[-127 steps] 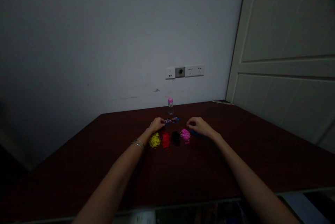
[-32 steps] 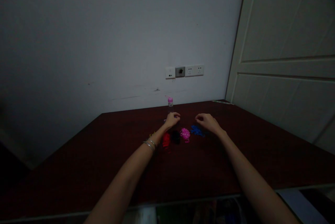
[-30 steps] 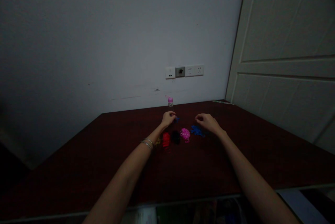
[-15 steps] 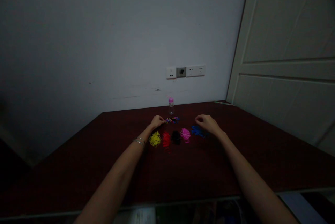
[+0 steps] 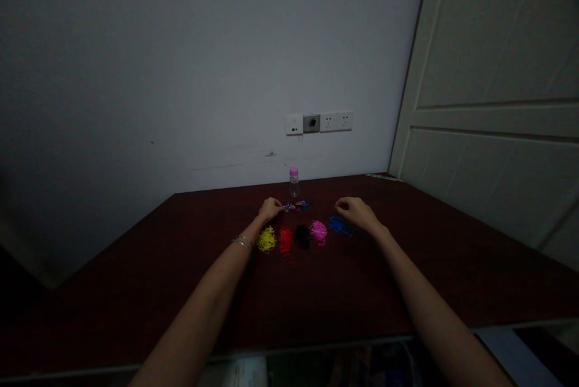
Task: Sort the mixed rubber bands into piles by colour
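My left hand point(image 5: 271, 209) has its fingertips pinched together at the left edge of a small mixed-colour heap point(image 5: 296, 207) of what look like rubber bands. My right hand point(image 5: 357, 212) is held with thumb and fingers curled together, just behind and right of a blue pile point(image 5: 340, 225). Whatever either pinch holds is too small to make out. In a row nearer me lie a yellow pile point(image 5: 266, 240), a red pile point(image 5: 286, 240), a black pile point(image 5: 302, 236) and a pink pile point(image 5: 318, 232) of similar bands. A few red bits trail toward me.
A clear bottle with a pink cap point(image 5: 294, 182) stands behind the mixed heap, near the wall. The dark red tabletop point(image 5: 316, 296) meets a white door point(image 5: 488, 134) at right. Wall sockets point(image 5: 336, 122) sit above. Items show on a shelf under the front edge.
My left hand moved from over the mixed heap back to its left edge, uncovering the heap and the yellow pile. My right hand earlier covered part of the blue pile, then rose slightly and stayed.
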The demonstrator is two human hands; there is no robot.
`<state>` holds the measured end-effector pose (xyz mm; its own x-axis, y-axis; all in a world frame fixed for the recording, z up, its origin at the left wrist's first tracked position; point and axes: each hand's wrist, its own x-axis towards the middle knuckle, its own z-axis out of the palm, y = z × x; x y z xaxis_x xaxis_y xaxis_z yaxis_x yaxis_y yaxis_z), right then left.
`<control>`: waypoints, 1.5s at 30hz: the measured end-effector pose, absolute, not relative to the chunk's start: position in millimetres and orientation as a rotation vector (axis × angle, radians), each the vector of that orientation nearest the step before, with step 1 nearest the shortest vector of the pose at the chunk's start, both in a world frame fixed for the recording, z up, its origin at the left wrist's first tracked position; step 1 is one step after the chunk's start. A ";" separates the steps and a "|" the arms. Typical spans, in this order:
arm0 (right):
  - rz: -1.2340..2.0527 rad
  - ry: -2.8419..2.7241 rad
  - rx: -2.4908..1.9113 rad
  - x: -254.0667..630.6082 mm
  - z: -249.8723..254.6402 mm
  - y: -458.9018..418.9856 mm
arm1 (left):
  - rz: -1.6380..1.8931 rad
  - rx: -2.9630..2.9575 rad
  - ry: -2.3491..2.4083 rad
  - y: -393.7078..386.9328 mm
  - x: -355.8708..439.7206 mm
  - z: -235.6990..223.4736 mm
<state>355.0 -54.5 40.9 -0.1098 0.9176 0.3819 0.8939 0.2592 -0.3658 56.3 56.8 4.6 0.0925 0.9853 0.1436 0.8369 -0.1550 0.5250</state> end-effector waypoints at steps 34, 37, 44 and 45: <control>0.046 -2.039 -1.669 349.7 45.0 -60.0 | 0.680 2.189 1.668 60.9 61.5 -3.6; 0.054 -2.043 -1.668 349.3 45.7 -60.4 | 0.660 2.205 1.685 60.7 62.3 -4.1; 0.065 -2.051 -1.686 348.6 46.5 -61.5 | 0.640 2.286 1.699 59.3 63.5 -4.0; 0.064 -2.051 -1.687 348.6 46.4 -61.7 | 0.644 2.289 1.693 59.8 63.3 -4.4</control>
